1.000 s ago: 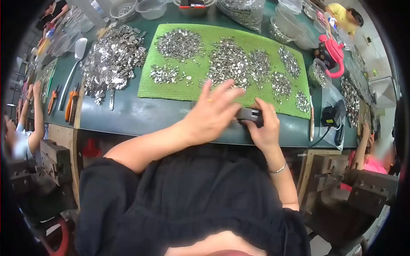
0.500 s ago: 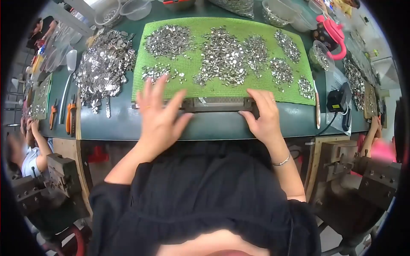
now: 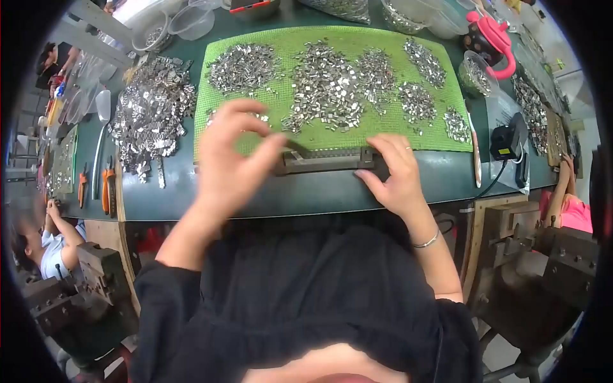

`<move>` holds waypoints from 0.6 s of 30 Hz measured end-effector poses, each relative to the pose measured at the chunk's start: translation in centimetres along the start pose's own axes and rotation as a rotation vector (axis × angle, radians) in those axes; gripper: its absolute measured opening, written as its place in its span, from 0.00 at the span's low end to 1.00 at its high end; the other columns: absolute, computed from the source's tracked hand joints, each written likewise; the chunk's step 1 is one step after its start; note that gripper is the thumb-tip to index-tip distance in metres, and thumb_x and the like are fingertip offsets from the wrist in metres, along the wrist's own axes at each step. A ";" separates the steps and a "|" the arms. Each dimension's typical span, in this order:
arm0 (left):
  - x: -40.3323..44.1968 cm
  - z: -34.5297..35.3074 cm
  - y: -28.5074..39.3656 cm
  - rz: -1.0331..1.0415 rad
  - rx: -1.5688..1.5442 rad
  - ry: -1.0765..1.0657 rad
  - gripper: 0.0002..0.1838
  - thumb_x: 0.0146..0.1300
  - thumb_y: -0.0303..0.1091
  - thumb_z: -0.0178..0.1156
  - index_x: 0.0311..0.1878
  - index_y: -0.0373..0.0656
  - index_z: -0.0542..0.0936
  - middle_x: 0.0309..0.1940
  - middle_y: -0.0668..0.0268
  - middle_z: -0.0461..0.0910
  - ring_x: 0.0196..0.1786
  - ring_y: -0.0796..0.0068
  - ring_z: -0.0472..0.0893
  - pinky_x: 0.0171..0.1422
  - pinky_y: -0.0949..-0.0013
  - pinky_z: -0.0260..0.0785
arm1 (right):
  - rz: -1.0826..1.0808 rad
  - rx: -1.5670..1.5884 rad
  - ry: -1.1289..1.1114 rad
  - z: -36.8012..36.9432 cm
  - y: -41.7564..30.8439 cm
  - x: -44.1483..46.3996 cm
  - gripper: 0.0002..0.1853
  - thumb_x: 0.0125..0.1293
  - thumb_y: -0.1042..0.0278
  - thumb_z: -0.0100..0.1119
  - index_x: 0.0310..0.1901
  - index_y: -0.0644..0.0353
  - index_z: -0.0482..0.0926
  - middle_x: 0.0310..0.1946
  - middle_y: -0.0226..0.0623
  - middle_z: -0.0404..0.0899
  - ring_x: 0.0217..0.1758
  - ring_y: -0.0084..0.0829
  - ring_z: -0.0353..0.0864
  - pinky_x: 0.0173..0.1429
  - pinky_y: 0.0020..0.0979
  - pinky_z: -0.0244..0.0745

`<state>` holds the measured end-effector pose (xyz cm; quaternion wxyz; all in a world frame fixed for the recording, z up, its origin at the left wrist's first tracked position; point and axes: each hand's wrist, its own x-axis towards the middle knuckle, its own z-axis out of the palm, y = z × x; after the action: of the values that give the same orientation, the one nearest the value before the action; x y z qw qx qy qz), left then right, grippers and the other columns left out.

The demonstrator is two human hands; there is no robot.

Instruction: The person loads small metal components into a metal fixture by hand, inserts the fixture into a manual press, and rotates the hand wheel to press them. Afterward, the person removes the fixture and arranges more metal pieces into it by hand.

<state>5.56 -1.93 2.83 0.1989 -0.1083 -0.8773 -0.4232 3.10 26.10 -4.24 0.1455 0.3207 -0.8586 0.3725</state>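
A long, narrow dark metal fixture (image 3: 322, 161) lies along the front edge of the green mat, with a row of small slots or pieces along its top. My right hand (image 3: 399, 169) grips its right end, thumb in front and fingers behind. Over the left end hovers my left hand (image 3: 233, 159), somewhat blurred, its fingers curved and the thumb apart. A dark blurred sliver shows beside that thumb; I cannot tell what it is. Small shiny metal pieces (image 3: 329, 89) lie in several heaps on the green mat (image 3: 281, 131), one partly behind my left hand.
Left of the mat lies a large heap of metal pieces (image 3: 153, 108), with orange-handled pliers (image 3: 108, 188) and a long-handled scoop (image 3: 102, 127). At right are a black device (image 3: 507, 140) with a cable, a clear tub (image 3: 477, 76) and a pink-lidded jug (image 3: 488, 45). People sit on both sides.
My left hand has lifted slightly and its spread fingers have curled inward. My right hand stays at the fixture's right end. The whole view has shifted a little.
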 end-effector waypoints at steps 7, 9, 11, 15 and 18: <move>-1.0 -10.0 -3.7 -0.001 0.576 0.297 0.11 0.54 0.27 0.74 0.40 0.37 0.84 0.53 0.56 0.82 0.56 0.55 0.81 0.62 0.58 0.71 | -0.038 -0.104 -0.040 0.4 -0.5 0.6 0.23 0.44 0.75 0.75 0.45 0.67 0.78 0.45 0.46 0.77 0.48 0.50 0.75 0.54 0.44 0.71; -1.4 -8.0 -4.6 -0.010 0.420 0.113 0.17 0.56 0.29 0.73 0.50 0.41 0.84 0.59 0.57 0.81 0.64 0.53 0.77 0.67 0.58 0.67 | -0.056 -0.106 -0.073 0.5 -0.7 1.1 0.23 0.43 0.75 0.75 0.44 0.66 0.78 0.44 0.45 0.77 0.47 0.49 0.75 0.53 0.44 0.71; -1.8 -5.0 -4.8 0.010 0.573 -0.162 0.21 0.64 0.40 0.67 0.59 0.46 0.81 0.67 0.60 0.75 0.74 0.48 0.67 0.76 0.37 0.52 | -0.073 -0.142 -0.158 0.1 -1.5 2.2 0.22 0.44 0.69 0.76 0.41 0.63 0.78 0.41 0.42 0.76 0.45 0.46 0.74 0.51 0.43 0.69; -1.8 -0.4 -4.8 -0.003 0.623 -0.442 0.33 0.67 0.50 0.62 0.69 0.40 0.71 0.73 0.54 0.67 0.77 0.46 0.62 0.76 0.28 0.48 | -0.153 -0.198 -0.259 -0.1 -4.0 5.4 0.18 0.50 0.64 0.74 0.40 0.60 0.79 0.40 0.36 0.75 0.46 0.42 0.73 0.53 0.41 0.66; -2.2 -0.2 -3.9 0.020 0.567 -0.501 0.39 0.66 0.52 0.62 0.72 0.36 0.66 0.75 0.52 0.62 0.78 0.49 0.61 0.77 0.31 0.46 | -0.213 -0.157 -0.235 1.9 -4.1 7.4 0.14 0.53 0.69 0.71 0.41 0.59 0.80 0.40 0.37 0.75 0.46 0.41 0.73 0.53 0.41 0.66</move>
<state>6.18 -4.56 -0.78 0.0045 -0.1575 -0.9800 -0.1218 0.18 19.28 0.33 0.1075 0.4388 -0.8573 0.2469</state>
